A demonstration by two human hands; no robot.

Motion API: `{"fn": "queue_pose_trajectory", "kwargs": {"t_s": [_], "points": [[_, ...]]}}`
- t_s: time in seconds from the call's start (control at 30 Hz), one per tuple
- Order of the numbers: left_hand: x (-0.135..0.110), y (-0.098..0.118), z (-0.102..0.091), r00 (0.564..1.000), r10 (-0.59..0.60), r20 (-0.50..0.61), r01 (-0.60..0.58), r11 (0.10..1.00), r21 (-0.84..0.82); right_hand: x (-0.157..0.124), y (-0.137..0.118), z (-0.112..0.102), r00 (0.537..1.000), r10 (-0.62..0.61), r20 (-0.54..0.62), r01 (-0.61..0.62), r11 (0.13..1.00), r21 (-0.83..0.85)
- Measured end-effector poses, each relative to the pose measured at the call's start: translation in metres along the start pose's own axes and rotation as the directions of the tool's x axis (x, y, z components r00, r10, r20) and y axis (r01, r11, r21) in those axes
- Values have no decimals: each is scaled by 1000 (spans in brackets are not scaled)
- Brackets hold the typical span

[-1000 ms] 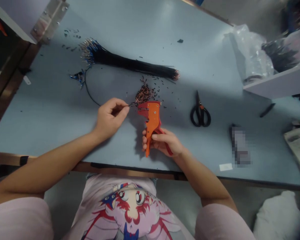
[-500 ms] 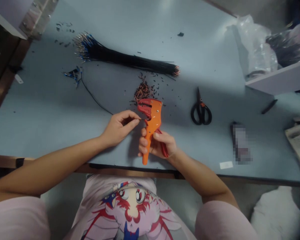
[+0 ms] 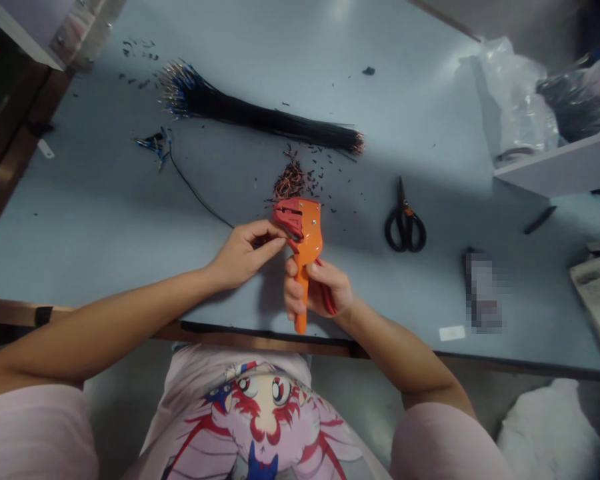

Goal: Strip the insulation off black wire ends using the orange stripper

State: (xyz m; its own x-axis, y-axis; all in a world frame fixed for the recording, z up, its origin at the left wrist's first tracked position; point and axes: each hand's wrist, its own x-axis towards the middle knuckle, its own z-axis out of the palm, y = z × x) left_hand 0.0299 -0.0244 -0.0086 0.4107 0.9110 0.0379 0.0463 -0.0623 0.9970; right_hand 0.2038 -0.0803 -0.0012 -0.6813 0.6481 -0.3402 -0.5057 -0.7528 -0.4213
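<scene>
Head view: left hand point(image 3: 247, 253), fingers narrowed, pinches black wire point(image 3: 196, 195); right hand point(image 3: 325, 285) grips orange stripper point(image 3: 311, 235) — a loose pinch could let the wire skew.

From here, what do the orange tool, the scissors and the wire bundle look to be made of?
Orange tool: glossy plastic or painted metal; its body shows bright highlights. Scissors: dark, likely metal blades; the smooth black loops look like plastic. Wire bundle: black, probably plastic-coated; coppery ends suggest metal cores.
</scene>
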Motion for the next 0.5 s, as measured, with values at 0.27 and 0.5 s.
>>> {"fn": "queue_pose_trajectory", "kwargs": {"t_s": [0.27,0.5], "points": [[0,-1,0,1000,18,3,-18,1000,24,1,1,2,1000,-24,14,24,1000,0],[0,0,0,999,-10,32,8,999,50,2,2,5,999,-17,-41,15,998,-63]]}}
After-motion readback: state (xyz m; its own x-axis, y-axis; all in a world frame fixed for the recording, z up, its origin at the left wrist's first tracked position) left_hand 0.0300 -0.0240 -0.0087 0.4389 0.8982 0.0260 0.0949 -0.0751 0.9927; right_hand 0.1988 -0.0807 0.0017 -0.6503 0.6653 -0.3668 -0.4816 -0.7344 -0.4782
